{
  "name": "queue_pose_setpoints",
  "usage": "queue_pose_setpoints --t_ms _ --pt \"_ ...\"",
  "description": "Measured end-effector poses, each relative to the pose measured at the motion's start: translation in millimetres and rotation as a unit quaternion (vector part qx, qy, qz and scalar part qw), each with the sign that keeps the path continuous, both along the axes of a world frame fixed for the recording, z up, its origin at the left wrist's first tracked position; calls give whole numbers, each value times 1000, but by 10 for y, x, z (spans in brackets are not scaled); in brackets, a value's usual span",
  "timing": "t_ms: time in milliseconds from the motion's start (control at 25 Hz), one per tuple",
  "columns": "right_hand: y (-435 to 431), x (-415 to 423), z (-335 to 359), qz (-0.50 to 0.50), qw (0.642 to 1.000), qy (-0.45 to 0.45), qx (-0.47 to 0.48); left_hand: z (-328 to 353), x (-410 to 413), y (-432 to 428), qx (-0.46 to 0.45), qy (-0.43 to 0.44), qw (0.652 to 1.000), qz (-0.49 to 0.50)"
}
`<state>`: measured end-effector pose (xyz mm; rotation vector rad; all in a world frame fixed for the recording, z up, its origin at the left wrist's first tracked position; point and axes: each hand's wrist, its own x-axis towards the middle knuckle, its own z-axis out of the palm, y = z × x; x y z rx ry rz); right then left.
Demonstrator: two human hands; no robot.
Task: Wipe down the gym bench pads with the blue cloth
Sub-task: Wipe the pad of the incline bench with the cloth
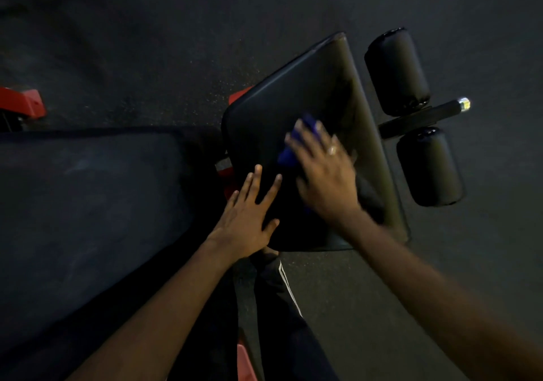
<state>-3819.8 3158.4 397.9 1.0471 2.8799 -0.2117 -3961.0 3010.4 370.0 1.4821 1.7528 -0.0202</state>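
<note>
Head view: the black seat pad [282, 101] fills the centre. The right hand [323, 171], motion-blurred, presses the blue cloth [286, 155] flat on the pad, fingers straight and spread. The cloth shows past the fingertips at 11 o'clock of that hand. The left hand [249, 216] lies flat on the pad's 7 o'clock edge, fingers splayed. Two foam rollers [396, 71] sit at 2 to 3 o'clock, and a long back pad [88, 204] at 9 o'clock.
</note>
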Motion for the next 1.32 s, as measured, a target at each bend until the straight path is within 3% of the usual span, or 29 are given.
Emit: queue_pose_setpoints --t_ms 80,160,280,400,560,680,760,840,920,1040,1160,1240,1320 --pt "-580 513 -14 129 991 -31 -15 20 -68 12 -2 -1 1000 -15" --pt "-641 879 34 190 979 -63 -32 36 -98 27 1 -7 1000 -16" --pt "125 718 122 111 994 -10 -23 84 -27 33 10 -8 1000 7" --pt "1052 -8 274 -18 1000 5 -18 111 83 23 4 1 1000 26" --pt "1266 -843 219 -74 997 -22 16 160 128 38 -4 14 999 29" --pt "801 -1065 62 107 991 -80 30 217 332 58 12 27 997 77" --pt "601 -1085 -12 283 949 -138 -2 237 562 66 52 35 991 120" --pt "789 -1140 64 366 918 -153 -6 216 731 64 65 24 985 159" --pt "1128 -1144 184 304 942 -143 13 187 755 74 58 9 983 175" --pt "1477 -769 327 132 987 -87 18 202 754 100 45 -39 978 199" --pt "1144 88 301 21 999 4 27 250 837 121 23 -56 973 221" --pt "683 669 267 -16 999 32 29 254 884 155 14 -49 970 239" --pt "169 1108 212 18 999 15 38 272 931 194 16 -51 964 259"
